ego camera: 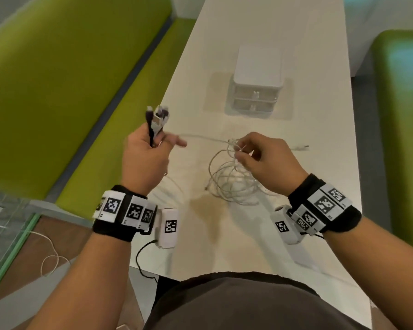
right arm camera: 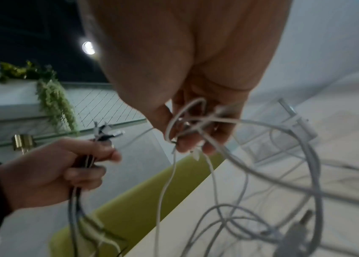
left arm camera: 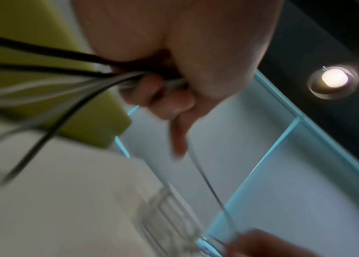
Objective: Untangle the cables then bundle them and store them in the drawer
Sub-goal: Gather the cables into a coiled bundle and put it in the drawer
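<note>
My left hand (ego camera: 150,148) is raised over the table's left edge and grips a bunch of cable ends (ego camera: 156,119), black and white, with the plugs sticking up above the fist. In the left wrist view those cables (left arm camera: 68,81) run out of my curled fingers (left arm camera: 169,102). My right hand (ego camera: 250,151) pinches a knot of white cable (ego camera: 235,146) above a loose tangle of white cables (ego camera: 231,182) lying on the table. One thin white strand (ego camera: 200,137) stretches between both hands. In the right wrist view, loops of white cable (right arm camera: 187,121) hang from my fingertips (right arm camera: 187,144).
A small white two-drawer box (ego camera: 256,84) stands on the white table (ego camera: 320,129) beyond the hands, both drawers closed. A white plug end (ego camera: 302,147) lies to the right. Green benches (ego camera: 65,75) flank the table. A brownish stain (ego camera: 208,208) marks the near tabletop.
</note>
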### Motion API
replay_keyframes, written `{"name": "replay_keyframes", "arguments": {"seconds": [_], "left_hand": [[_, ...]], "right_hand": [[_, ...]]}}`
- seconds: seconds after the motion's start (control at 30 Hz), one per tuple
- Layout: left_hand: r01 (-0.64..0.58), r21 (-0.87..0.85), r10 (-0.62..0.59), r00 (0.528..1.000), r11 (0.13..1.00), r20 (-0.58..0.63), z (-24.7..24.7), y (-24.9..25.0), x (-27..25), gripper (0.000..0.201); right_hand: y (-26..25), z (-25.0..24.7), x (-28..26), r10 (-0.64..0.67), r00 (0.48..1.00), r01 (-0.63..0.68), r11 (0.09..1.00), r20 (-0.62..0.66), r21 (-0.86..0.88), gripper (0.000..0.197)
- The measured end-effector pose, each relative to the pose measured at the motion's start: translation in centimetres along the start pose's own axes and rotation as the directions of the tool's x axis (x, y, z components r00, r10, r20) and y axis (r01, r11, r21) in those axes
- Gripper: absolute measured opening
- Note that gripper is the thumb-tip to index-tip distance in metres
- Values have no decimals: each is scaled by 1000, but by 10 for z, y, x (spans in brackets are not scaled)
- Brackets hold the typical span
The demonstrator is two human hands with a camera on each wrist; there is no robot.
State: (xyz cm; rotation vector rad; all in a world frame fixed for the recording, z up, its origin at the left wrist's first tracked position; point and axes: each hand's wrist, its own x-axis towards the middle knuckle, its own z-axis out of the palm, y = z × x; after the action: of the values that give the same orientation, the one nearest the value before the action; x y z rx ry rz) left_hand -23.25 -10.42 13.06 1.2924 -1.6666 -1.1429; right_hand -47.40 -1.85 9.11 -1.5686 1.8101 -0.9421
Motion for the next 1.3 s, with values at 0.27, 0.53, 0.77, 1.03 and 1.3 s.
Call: {"name": "replay_keyframes", "arguments": {"seconds": [0.27, 0.53, 0.77, 1.03, 1.3], "left_hand": [[-151, 614, 79, 986, 775, 144, 9, -12, -3, 15], [-399, 478, 89, 831, 782, 549, 55, 9, -16, 23], [-229, 323, 90, 915, 918, 392, 40, 13, -9, 41], [-186, 364, 103, 966, 913, 236, 41, 9, 1, 20], [-176, 293, 131, 977, 940, 167, 10, 10, 7, 41]], "right_hand": [[6, 2, -1, 52, 997, -42, 984, 52, -171, 26], [-9, -1, -6, -190, 963, 209, 974, 190, -85, 6], [9, -17, -6, -314, 949, 309, 901, 34, -306, 10], [-7, 0, -19, -358, 876, 460, 820, 323, -339, 14], [33, -26, -16, 93, 991, -44, 909, 99, -415, 32]]}}
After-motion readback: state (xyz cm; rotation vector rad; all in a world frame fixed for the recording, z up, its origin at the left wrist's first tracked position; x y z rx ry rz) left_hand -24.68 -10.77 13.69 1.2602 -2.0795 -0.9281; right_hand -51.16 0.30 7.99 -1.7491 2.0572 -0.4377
